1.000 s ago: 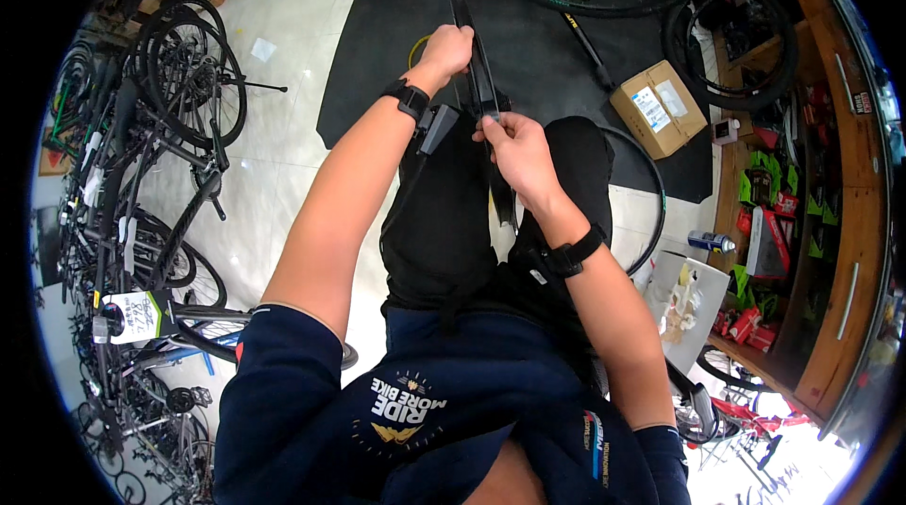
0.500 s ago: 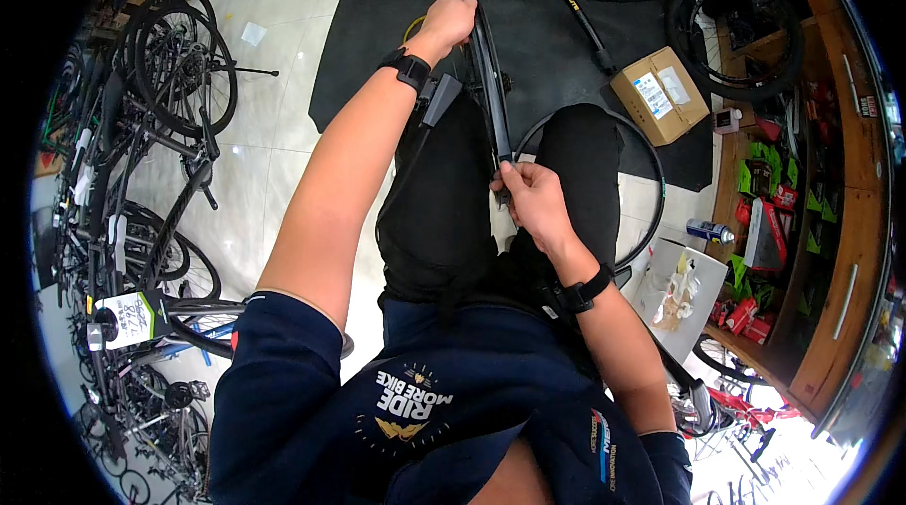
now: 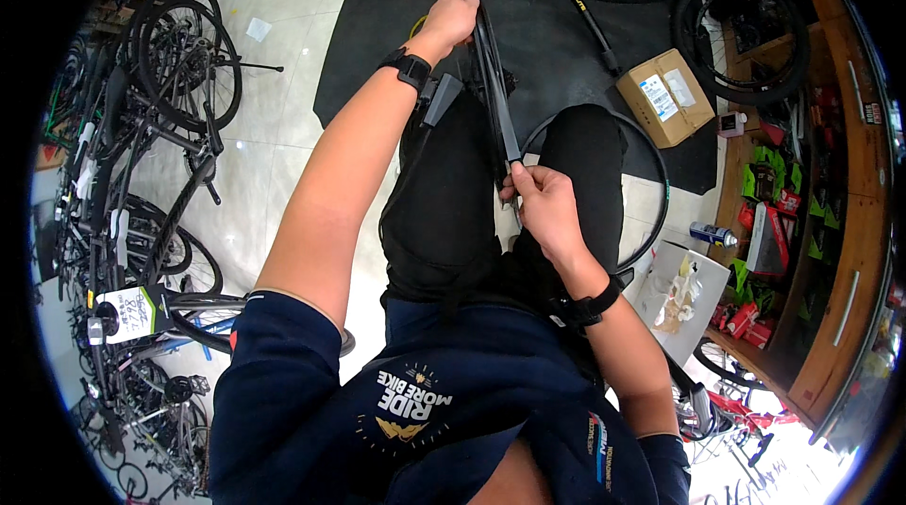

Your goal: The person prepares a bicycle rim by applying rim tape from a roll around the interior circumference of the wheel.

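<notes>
Between my knees stands a black bicycle wheel [image 3: 493,80], seen almost edge-on, so it shows as a long narrow bar. My left hand [image 3: 450,22] is closed around its far end. At the near end my right hand [image 3: 545,201] pinches the rim between thumb and fingers. Some shiny metal shows just below those fingertips; I cannot make out what it is. Beside my left wrist is a grey, wedge-shaped piece [image 3: 443,101]. A thin black hoop [image 3: 661,184] lies around my right knee.
A dark mat [image 3: 377,52] covers the floor ahead, with a cardboard box [image 3: 665,97] on its right. Large wheels [image 3: 741,33] lie beyond. A spray can [image 3: 713,234] and a white box [image 3: 679,293] are to the right, by wooden shelves [image 3: 830,250]. Several bicycles [image 3: 184,71] line the left.
The view has shifted slightly. The near end of the wheel and my right hand have moved a little to the right. Both hands keep their hold.
</notes>
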`<state>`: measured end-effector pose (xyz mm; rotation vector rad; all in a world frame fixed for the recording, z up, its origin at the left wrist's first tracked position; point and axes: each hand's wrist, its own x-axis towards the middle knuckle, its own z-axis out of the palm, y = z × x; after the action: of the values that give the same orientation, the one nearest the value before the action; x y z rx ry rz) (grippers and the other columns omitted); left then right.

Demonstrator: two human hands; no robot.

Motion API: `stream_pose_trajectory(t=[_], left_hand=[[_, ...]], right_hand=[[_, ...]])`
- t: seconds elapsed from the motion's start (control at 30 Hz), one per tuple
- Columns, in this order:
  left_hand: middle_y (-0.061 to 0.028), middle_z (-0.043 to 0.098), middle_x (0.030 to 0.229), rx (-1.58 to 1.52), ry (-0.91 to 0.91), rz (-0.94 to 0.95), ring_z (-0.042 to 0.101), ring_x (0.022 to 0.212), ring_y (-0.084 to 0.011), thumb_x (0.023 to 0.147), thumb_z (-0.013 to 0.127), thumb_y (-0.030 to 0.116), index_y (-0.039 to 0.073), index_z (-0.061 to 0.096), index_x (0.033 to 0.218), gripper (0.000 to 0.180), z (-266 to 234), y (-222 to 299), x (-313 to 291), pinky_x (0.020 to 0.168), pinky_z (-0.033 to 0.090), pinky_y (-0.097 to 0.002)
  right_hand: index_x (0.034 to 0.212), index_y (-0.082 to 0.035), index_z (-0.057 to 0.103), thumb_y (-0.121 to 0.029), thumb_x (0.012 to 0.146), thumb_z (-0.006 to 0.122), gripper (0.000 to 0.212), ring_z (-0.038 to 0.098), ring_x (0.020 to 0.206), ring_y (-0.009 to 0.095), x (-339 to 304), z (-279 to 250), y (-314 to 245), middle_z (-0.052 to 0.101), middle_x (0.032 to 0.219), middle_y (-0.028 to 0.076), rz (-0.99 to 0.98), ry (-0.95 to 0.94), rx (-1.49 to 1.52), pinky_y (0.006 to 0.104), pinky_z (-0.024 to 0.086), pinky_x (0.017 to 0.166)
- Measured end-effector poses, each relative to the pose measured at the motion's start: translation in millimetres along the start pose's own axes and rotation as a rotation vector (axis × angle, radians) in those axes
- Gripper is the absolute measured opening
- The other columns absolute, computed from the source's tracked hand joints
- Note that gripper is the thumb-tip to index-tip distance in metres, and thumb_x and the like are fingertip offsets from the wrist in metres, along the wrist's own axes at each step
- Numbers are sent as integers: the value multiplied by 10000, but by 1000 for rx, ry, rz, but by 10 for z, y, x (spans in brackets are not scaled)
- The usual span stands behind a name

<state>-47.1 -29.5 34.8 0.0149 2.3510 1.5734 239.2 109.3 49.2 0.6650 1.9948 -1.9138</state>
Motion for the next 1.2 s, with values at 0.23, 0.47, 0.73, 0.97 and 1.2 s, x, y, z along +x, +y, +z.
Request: stream_pose_trajectory(t=[0.23, 0.47, 0.73, 0.97, 1.2], left_hand=[[-203, 624, 665, 77, -11, 41, 624, 563, -306, 989, 459, 228, -113, 612, 748, 445, 45, -4, 15, 573, 494, -427], [-179, 605, 638, 42, 44, 6, 589, 549, -288, 1000, 458, 257, -93, 601, 733, 463, 102, 79, -123, 572, 476, -420], [-218, 586, 657, 1, 106, 44, 574, 626, -365, 993, 470, 272, -110, 568, 735, 471, 70, 49, -99, 645, 463, -457], [-386, 662, 976, 557, 283, 267, 646, 942, -533, 1012, 456, 286, -99, 633, 953, 428, 127, -72, -198, 900, 513, -545], [-369, 644, 988, 303, 145, 212, 629, 969, -533, 1058, 463, 276, -57, 473, 1164, 349, 421, -254, -1105, 812, 494, -553]], right_hand=[[918, 68, 739, -269, 1022, 614, 375, 688, 727, 164, 134, 98, 219, 735, 778, 117, -11, 56, -31, 326, 529, 727], [910, 57, 745, -285, 1014, 621, 379, 693, 717, 169, 193, 117, 302, 740, 768, 115, 50, 79, -73, 325, 531, 726], [823, 54, 720, -297, 1012, 609, 413, 692, 673, 196, 261, 137, 171, 704, 686, 128, -25, 128, -140, 360, 527, 683], [791, 53, 689, -287, 1017, 595, 419, 659, 634, 221, 316, 249, 56, 670, 663, 127, -59, 127, -163, 362, 509, 648], [786, 57, 679, -290, 1019, 610, 424, 593, 610, 133, 447, 230, -30, 638, 652, 82, -66, 91, -113, 313, 473, 612]])
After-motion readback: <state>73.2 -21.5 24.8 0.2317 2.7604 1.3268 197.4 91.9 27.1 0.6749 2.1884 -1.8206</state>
